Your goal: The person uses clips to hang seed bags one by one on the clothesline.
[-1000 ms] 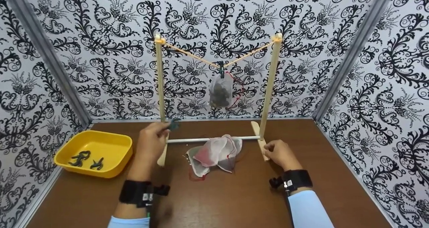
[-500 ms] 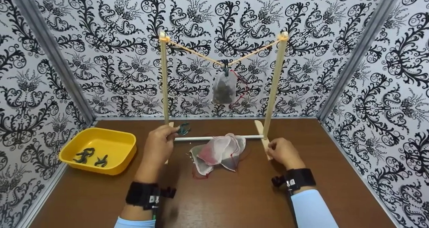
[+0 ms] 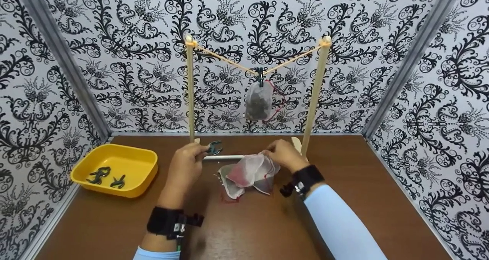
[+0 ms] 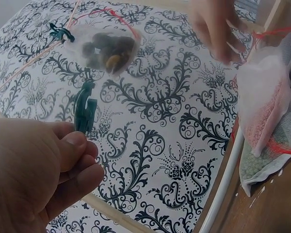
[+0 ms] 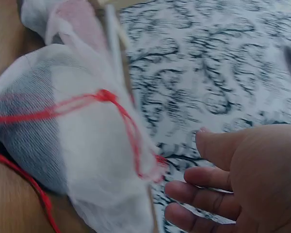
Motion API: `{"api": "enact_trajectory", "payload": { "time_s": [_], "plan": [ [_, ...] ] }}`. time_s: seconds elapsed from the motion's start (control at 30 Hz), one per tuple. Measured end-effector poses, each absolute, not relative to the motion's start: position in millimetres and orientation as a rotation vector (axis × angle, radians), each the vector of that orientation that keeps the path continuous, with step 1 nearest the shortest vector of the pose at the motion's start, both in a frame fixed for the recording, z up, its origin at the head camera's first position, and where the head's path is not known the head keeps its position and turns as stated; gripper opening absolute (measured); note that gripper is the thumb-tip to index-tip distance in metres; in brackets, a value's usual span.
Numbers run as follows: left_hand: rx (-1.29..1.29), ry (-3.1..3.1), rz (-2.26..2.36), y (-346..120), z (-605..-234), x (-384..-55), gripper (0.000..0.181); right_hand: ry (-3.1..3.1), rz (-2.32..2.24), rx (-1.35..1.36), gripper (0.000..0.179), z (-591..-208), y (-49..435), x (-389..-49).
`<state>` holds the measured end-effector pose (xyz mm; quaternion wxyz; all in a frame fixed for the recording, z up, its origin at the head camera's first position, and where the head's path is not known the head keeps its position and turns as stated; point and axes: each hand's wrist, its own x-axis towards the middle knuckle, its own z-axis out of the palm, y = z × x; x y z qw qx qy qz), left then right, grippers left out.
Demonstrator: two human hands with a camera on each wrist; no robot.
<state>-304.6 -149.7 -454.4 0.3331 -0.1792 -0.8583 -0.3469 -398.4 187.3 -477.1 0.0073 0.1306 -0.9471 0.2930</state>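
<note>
My left hand point(image 3: 185, 165) pinches a dark green plastic clothespin point(image 4: 84, 109) between thumb and fingers, left of the frame's white crossbar point(image 3: 223, 158). My right hand point(image 3: 286, 155) is just above the right side of a pile of small white mesh drawstring pouches point(image 3: 250, 170) with red cords. In the right wrist view its thumb and fingers are apart beside the dark-filled pouch point(image 5: 31, 124), with nothing between them. Pink and green contents show through other pouches. Another pouch point(image 3: 258, 102), with dark lumps inside, hangs from the sagging orange string point(image 3: 225, 59) by a clothespin point(image 3: 261, 76).
Two upright wooden posts point(image 3: 315, 99) carry the string above the brown table point(image 3: 244, 229). At the left stands a yellow tray point(image 3: 149, 172) with several dark green clothespins point(image 3: 100, 175) in it. Patterned walls point(image 3: 153, 61) enclose the back and sides.
My right hand has left the right foot of the stand and moved left to the pouches. My left hand, still pinching the clothespin, has shifted slightly right.
</note>
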Motion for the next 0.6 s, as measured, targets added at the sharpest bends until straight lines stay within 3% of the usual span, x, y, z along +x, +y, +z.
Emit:
{"api": "enact_trajectory", "payload": {
  "time_s": [0.43, 0.6],
  "plan": [
    [-0.484, -2.295, -0.897, -144, -453, -303, 0.018, -3.018, 0.972, 0.363, 0.039, -489, 165, -399],
    [-0.515, -2.282, -0.877, -146, -453, -303, 0.017, -3.007, 1.033, 0.366, 0.024, -481, 155, -392]
  ]
}}
